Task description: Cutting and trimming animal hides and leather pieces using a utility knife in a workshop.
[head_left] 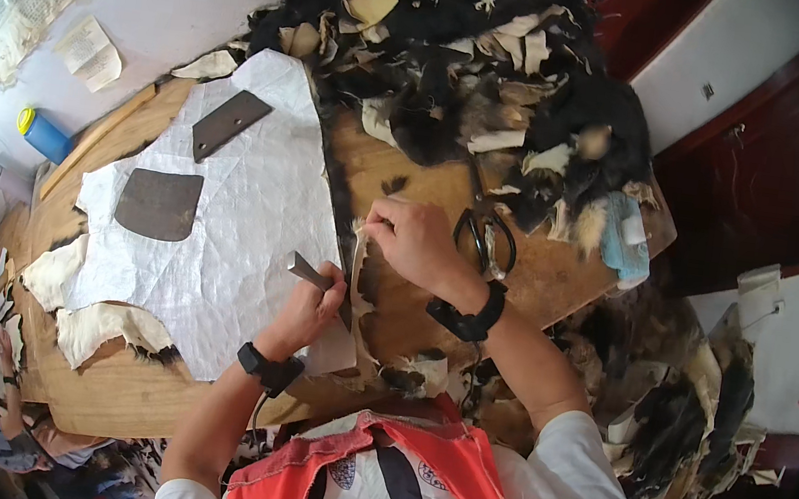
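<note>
Work surface seen from above. The left hand (313, 305) is closed around a metal tool (307, 270), whose flat, broad end projects toward the upper left over the white sheet (256, 190). The right hand (416, 242) has its thumb and fingertips pinched together on the upper end of a pale strip (365, 296); the strip runs down along the right edge of the sheet, on the table (558, 275), toward the wearer. The sheet lies creased across the middle of the table, with 2 dark plates on it: an oblong plate (231, 126) near the top and a broader plate (158, 205) below and to its left. Pale hide (106, 332) shows beyond the sheet's lower left edge. Right of the right hand lie black-handled scissors (513, 254). A pile of fur scraps (444, 64) covers the far right part of the table. A wooden bar (100, 145) lies along the wall side, near a blue bottle (46, 137) with a yellow cap. Each wrist bears 1 black device (467, 311).
</note>
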A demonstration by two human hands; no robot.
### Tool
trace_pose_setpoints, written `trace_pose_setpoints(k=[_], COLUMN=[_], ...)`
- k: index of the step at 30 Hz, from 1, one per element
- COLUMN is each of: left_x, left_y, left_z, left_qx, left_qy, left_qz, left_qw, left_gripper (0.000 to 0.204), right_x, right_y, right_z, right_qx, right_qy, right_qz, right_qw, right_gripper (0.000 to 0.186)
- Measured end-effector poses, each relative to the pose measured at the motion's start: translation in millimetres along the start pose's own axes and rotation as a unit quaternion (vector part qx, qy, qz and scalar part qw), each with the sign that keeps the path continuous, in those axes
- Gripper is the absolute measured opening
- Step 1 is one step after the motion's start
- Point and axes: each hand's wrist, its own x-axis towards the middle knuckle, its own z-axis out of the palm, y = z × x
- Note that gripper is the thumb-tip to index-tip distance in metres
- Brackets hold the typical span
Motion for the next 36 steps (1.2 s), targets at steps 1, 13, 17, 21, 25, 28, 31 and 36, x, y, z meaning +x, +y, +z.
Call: trace_pose_setpoints(k=[1,13,17,21,25,28,31,36], left_x=[-7,-62,-74,-78,-82,-81,-95,-93], left_y=[9,5,0,-2,-1,-17,3,27], left_z=[3,29,34,29,32,27,16,-13], left_qx=[0.000,0.121,0.158,0.146,0.170,0.113,-0.163,-0.079], left_qy=[-0.007,-0.044,-0.053,-0.109,-0.138,-0.108,-0.106,0.013], left_qz=[0.001,0.113,0.170,0.192,0.250,0.292,-0.027,0.022], left_qw=[1.000,0.985,0.971,0.964,0.943,0.944,0.980,0.997], left_gripper=[0.013,0.008,0.009,0.012,0.013,0.013,0.014,0.016], right_x=[-3,-60,-97,-151,-188,-194,-206,-225], right_y=[-5,-67,-73,-78,-57,-51,-25,-25], right_z=[-9,-79,-97,-108,-102,-97,-44,-25], right_qx=[0.007,0.082,0.140,0.333,0.604,0.509,-0.089,-0.007], right_qy=[0.022,0.110,0.158,0.116,-0.116,-0.148,0.041,-0.292], right_qz=[-0.012,0.052,0.062,0.107,-0.089,0.064,0.096,0.142], right_qw=[1.000,0.989,0.975,0.930,0.784,0.846,0.991,0.946], right_gripper=[0.010,0.009,0.006,0.013,0.007,0.026,0.047,0.060])
